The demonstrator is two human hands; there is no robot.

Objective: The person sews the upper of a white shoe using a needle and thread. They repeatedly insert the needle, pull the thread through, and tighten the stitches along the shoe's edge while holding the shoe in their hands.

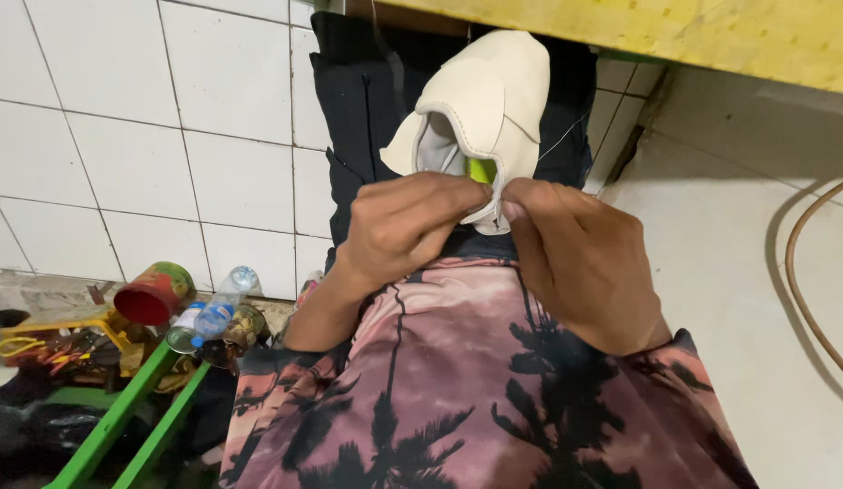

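Observation:
A cream-coloured shoe upper (490, 100) with a grey lining and a yellow-green form showing through its opening rests on my dark-trousered lap. My left hand (405, 226) pinches its lower edge from the left. My right hand (580, 258) pinches the same edge from the right, fingertips almost touching the left ones. A thin pale thread (559, 140) trails off the upper's right side. My pink shirt with black palm trees fills the lower frame.
White wall tiles (122, 136) stand to the left. Below them lie a red tin (154, 294), a plastic bottle (220, 308), scissors with yellow handles (23, 346) and a green frame (122, 412). A yellow bench edge (711, 32) runs overhead; a brown hose (806, 281) curves at right.

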